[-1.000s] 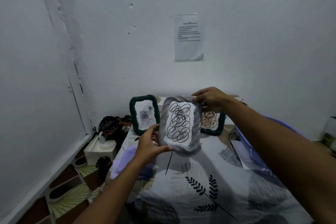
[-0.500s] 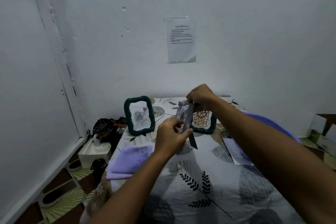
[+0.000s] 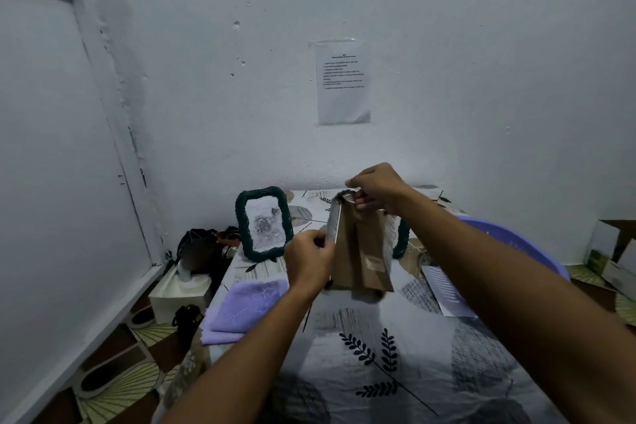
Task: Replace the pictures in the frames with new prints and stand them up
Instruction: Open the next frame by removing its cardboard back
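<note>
Both hands pinched the grey frame (image 3: 358, 244) above the table (image 3: 395, 354), left hand (image 3: 309, 260) on its side edge, right hand (image 3: 377, 189) at its top; light and rigid-looking, it seemed best held by the rim.

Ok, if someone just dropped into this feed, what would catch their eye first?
First, the frame held up mid-table with its brown back to the camera: the left hand grips its left edge, the right hand pinches its top. Next, the green frame standing upright behind at left, showing a rose print. Then the purple cloth folded at the table's left edge.
</note>
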Demonstrator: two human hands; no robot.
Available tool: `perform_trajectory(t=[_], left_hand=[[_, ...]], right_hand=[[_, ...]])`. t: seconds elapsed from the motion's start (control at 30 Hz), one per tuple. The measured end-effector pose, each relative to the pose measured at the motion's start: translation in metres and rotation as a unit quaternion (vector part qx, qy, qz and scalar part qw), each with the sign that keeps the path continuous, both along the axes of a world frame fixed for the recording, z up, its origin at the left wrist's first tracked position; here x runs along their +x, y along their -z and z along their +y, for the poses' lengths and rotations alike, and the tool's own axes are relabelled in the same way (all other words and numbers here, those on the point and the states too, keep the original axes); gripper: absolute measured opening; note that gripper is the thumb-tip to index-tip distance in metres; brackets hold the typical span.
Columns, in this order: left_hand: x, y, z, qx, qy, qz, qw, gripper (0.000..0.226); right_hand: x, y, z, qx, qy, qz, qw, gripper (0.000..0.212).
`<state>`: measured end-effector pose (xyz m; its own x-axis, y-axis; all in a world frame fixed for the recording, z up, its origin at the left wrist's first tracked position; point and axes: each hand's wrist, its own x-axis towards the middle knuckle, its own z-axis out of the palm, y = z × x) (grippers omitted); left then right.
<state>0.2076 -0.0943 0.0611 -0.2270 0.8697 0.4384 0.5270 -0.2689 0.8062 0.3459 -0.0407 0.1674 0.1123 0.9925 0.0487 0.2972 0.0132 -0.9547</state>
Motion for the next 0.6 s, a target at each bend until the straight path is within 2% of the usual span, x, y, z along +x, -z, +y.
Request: perform_trajectory(t=[0.2,0.37,0.53,0.6], left_hand=[[-0.014,0.010,0.016,-0.086,-0.003,-0.077,0.993,0.010],[-0.029,0.019,0.028,-0.108,-0.002,-0.120,0.987,0.016],[-0.046,0.039,0.042,-0.158,-0.001,-0.135,0.978,0.021],[-0.050,0.049,0.045,-0.189,0.003,-0.137,0.972,0.029]], right_hand=[[0.034,0.020,-0.010,0.056,0.054,-0.036,0.996,0.011],[0.049,0.061,-0.017,0.054,0.061,-0.077,0.994,0.015],[0.040,0.095,-0.033,-0.029,-0.007,0.045,0.999,0.006],[0.035,0.108,-0.036,-0.046,-0.005,0.053,0.997,0.010]])
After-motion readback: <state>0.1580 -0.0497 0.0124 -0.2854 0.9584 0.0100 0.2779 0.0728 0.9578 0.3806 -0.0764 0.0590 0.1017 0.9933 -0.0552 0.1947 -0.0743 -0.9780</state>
